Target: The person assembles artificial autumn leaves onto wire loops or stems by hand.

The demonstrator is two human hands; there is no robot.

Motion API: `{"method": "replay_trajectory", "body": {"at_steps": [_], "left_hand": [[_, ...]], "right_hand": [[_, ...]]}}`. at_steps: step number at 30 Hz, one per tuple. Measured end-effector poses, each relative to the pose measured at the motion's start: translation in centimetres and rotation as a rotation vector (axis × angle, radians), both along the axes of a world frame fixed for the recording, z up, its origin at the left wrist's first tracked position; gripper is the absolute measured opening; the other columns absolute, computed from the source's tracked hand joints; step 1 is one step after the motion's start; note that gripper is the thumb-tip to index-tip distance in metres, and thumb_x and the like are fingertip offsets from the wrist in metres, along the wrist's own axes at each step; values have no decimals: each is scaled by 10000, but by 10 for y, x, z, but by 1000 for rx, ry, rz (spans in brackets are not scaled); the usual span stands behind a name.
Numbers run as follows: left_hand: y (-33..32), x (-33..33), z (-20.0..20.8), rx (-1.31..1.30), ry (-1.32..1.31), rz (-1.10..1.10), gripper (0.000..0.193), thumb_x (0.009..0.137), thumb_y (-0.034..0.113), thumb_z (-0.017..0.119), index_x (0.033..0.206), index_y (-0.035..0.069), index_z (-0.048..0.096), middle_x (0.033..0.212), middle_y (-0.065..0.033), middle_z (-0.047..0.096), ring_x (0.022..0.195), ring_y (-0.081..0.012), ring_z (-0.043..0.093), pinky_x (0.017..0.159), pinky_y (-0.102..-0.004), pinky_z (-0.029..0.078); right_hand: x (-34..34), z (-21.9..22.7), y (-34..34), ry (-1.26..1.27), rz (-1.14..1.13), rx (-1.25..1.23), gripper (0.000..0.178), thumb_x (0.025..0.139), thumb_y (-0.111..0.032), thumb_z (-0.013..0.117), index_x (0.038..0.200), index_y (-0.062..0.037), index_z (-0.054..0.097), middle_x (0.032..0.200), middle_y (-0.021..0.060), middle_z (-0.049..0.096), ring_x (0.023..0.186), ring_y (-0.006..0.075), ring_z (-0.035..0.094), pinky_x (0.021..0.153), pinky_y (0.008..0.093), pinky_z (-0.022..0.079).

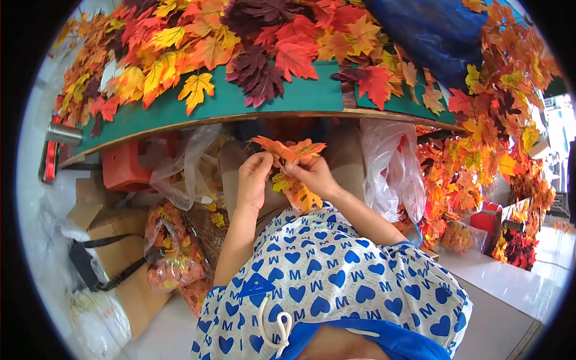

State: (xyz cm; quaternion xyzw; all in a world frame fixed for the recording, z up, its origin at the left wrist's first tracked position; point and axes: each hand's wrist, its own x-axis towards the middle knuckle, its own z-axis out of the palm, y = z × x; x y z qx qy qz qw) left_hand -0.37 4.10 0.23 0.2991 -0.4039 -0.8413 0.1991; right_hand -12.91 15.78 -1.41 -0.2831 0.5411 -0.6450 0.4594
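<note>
Here, left hand: I pinch orange artificial maple leaves.
Right hand: pinching them too, probably for steadiness.
Green tabletop: leaf pile, likely kept within reach.

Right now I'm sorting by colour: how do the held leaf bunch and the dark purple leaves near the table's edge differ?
The leaf bunch is orange and yellow; the dark purple leaves are far darker. The bunch is held by the left hand and right hand; the purple leaves lie on the green table. Both have pointed lobes.
</note>
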Motion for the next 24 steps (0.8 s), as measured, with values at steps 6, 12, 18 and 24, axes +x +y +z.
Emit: {"method": "replay_trajectory", "body": {"at_steps": [6,12,18,24], "left_hand": [[8,-15,-6,316,174,213,121,886,195,601,964,103,596,851,7,630,678,-94,566,627,-204,448],[5,4,-28,411,243,199,125,871,147,608,987,114,576,855,5,637,700,-103,609,551,-217,435],[12,-12,-4,350,68,226,201,848,35,580,1047,60,571,885,-31,625,584,-70,528,455,-159,351],[9,-9,14,71,181,242,209,796,-43,626,994,6,580,868,-33,599,773,-102,582,699,-209,482]], "right_hand": [[-4,8,-7,61,-61,67,171,858,-156,630,920,3,634,805,30,644,718,108,598,668,252,477],[-80,117,-39,1225,-398,-127,160,795,-23,619,953,-29,649,793,106,621,744,240,607,677,318,482],[-144,125,-147,1620,-193,-257,205,772,-31,576,967,-57,632,893,141,578,866,300,579,718,369,483],[-141,146,-152,1874,-159,-211,112,796,-91,558,879,-58,626,832,106,603,789,273,624,703,345,515]]}}
